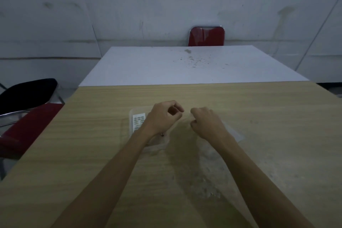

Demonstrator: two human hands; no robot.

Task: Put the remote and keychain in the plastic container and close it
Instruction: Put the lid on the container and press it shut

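On the wooden table (259,126), the remote (138,121) is lying inside the clear plastic container (127,126); the left hand (162,116) is hovering half-curled, the right hand (207,122) seemingly pinching its lid (233,131).

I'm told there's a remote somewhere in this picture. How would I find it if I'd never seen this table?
Start at the wooden table nearest the camera, then go to the clear plastic container under the person's left hand. The remote lies inside it, just left of that wrist. It is the only white thing there, a slim slab with rows of small dark buttons.
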